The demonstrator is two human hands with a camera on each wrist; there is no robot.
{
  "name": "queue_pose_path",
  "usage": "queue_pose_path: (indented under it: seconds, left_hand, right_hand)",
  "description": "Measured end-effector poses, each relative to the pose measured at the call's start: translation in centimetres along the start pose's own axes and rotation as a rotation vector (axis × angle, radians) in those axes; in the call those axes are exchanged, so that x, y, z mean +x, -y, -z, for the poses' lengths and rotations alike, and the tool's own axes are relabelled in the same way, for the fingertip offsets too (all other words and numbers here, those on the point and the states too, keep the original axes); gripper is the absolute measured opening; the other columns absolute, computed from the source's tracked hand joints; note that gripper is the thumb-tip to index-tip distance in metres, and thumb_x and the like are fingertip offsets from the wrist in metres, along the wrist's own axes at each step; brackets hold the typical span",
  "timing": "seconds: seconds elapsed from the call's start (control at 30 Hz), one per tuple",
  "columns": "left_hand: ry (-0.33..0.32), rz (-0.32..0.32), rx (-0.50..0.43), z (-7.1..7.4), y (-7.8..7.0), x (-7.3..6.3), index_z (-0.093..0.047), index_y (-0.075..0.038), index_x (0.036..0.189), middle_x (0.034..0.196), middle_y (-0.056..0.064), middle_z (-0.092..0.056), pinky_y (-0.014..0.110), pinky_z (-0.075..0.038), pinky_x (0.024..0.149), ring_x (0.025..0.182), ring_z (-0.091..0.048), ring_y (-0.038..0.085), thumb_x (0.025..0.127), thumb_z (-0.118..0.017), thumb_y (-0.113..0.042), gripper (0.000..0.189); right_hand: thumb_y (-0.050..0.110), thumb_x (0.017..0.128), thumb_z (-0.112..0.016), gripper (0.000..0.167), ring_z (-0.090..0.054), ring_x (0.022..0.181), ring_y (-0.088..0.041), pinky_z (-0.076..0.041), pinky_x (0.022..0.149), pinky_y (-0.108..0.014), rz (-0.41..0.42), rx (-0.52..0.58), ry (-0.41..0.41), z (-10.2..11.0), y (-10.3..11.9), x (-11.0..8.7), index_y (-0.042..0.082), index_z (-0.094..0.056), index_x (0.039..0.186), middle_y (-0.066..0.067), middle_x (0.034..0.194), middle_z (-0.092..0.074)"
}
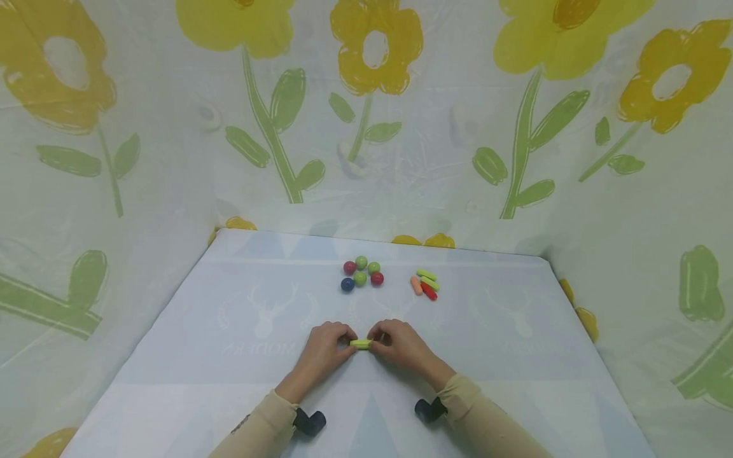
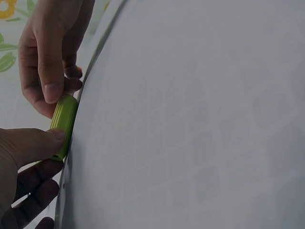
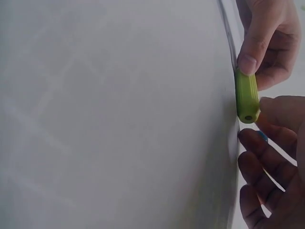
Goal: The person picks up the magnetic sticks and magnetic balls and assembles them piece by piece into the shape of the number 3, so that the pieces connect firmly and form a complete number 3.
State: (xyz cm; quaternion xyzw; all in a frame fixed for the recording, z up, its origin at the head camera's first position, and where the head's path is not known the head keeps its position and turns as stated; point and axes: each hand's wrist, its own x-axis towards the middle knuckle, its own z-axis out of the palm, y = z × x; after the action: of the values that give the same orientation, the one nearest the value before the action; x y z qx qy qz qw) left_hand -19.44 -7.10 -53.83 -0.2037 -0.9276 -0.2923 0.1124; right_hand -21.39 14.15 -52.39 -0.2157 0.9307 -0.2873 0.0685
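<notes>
Angling inward from either side over the tabletop (image 1: 200, 356), the forearms bring the left hand (image 1: 323, 350) and the right hand (image 1: 405, 346) to opposite ends of a small yellow-green stick (image 1: 361, 344). Thumb and forefinger of each are clamped on its end, the left hand's lower fingers bent and parted. The stick lies crosswise between them, nearer the person than the balls (image 1: 360, 278) and other coloured sticks (image 1: 429, 284).
</notes>
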Motion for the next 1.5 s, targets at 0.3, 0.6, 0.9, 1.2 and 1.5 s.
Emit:
queue_pose_path:
  seconds: [0.3, 0.6, 0.9, 1.2, 1.5]
  left_hand:
    - [0.010, 0.002, -0.014, 0.2, -0.1, 0.0, -0.073, -0.023, 0.089, 0.083, -0.010, -0.070, 0.029, -0.046, 0.075, 0.079, -0.059, 0.008, 0.078, -0.082, -0.025, 0.015]
    - [0.034, 0.023, 0.008, 0.0, -0.1, 0.1, -0.073, -0.023, 0.090, 0.083, -0.009, -0.069, 0.028, -0.046, 0.074, 0.079, -0.058, 0.007, 0.079, -0.081, -0.025, 0.014]
    - [0.038, 0.030, 0.011, -0.2, 0.1, 0.2, -0.073, -0.023, 0.090, 0.083, -0.011, -0.069, 0.027, -0.046, 0.073, 0.079, -0.059, 0.007, 0.079, -0.081, -0.025, 0.014]
    - [0.044, 0.021, 0.006, 0.1, 0.0, 0.2, -0.073, -0.023, 0.091, 0.083, -0.011, -0.069, 0.027, -0.045, 0.073, 0.079, -0.057, 0.007, 0.080, -0.080, -0.026, 0.014]
    - [0.049, 0.034, 0.013, 0.3, -0.3, 0.2, -0.073, -0.023, 0.091, 0.083, -0.010, -0.069, 0.028, -0.045, 0.074, 0.079, -0.058, 0.008, 0.079, -0.081, -0.025, 0.014]
  right_hand:
    - [0.029, 0.093, -0.066, 0.016, -0.055, 0.089, -0.008, -0.050, 0.084, -0.031, -0.068, 0.022, -0.086, 0.7, -0.9, 1.1, 0.022, -0.068, 0.107, 0.009, 0.094, -0.063]
    - [0.029, 0.091, -0.068, 0.024, -0.054, 0.090, -0.014, -0.050, 0.084, -0.032, -0.237, 0.051, -0.150, 1.2, -2.9, 3.8, 0.022, -0.064, 0.113, 0.005, 0.099, -0.062]
    - [0.031, 0.090, -0.070, 0.036, -0.056, 0.096, -0.018, -0.052, 0.088, -0.036, -0.370, 0.133, -0.180, 2.1, -3.4, 6.4, 0.021, -0.055, 0.122, 0.000, 0.109, -0.061]
    - [0.031, 0.089, -0.071, 0.043, -0.056, 0.093, -0.019, -0.052, 0.085, -0.033, -0.359, 0.141, -0.246, 2.3, -3.5, 8.5, 0.020, -0.051, 0.125, -0.002, 0.109, -0.061]
    - [0.029, 0.089, -0.071, 0.043, -0.057, 0.093, -0.021, -0.051, 0.084, -0.035, -0.330, 0.087, -0.288, 2.3, -2.9, 9.7, 0.022, -0.053, 0.128, -0.004, 0.116, -0.063]
